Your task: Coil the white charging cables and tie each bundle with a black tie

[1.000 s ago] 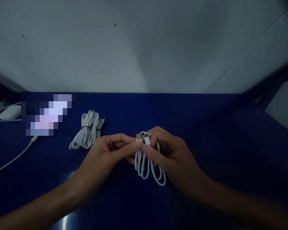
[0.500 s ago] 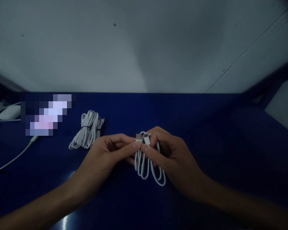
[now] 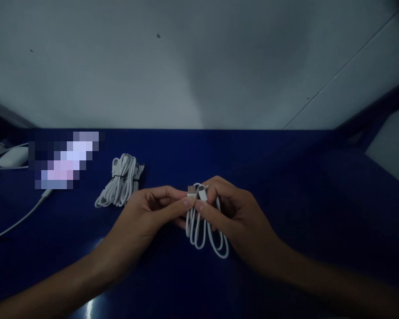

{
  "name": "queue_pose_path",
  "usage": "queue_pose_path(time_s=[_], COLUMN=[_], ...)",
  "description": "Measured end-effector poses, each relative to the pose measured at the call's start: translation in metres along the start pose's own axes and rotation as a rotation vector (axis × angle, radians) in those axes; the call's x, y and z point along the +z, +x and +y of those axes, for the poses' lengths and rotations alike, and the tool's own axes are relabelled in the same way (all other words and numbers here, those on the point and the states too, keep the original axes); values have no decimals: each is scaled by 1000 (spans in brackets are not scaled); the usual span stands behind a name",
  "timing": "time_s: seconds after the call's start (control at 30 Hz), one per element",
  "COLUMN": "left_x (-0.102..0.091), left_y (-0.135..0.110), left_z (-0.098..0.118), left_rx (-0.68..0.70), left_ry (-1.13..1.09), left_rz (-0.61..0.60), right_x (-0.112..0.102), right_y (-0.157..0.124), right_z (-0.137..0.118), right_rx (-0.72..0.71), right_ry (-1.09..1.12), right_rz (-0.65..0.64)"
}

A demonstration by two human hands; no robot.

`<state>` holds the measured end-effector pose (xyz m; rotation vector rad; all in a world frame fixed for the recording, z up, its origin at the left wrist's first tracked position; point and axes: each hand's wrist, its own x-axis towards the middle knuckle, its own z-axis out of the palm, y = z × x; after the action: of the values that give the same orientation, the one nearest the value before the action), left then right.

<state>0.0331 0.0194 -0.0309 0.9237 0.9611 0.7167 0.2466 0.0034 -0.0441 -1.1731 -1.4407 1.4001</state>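
Observation:
My two hands meet over a dark blue table (image 3: 286, 212). Between them is a white USB cable (image 3: 199, 230) folded into several loops that hang down toward me. My left hand (image 3: 153, 212) pinches the cable's plug end with thumb and forefinger. My right hand (image 3: 232, 212) is closed round the top of the loops, its thumb beside the second plug. Both plugs stick up side by side above my fingertips.
A second white cable bundle (image 3: 119, 181), tied with a dark band, lies on the table to the left. Further left are a white computer mouse (image 3: 11, 156), a thin white cord (image 3: 23, 217) and a blurred-out object. A grey wall rises behind the table.

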Motion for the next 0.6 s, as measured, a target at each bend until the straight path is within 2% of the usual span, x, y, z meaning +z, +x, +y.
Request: queue_pose_path(time_s=[0.6], left_x=[3], left_y=[-2], left_z=[2], left_rx=[-6], left_ry=[1], left_rz=[1], right_x=[0], right_y=[0], right_z=[-2], right_rx=[3], right_ry=[-18], right_rz=[1])
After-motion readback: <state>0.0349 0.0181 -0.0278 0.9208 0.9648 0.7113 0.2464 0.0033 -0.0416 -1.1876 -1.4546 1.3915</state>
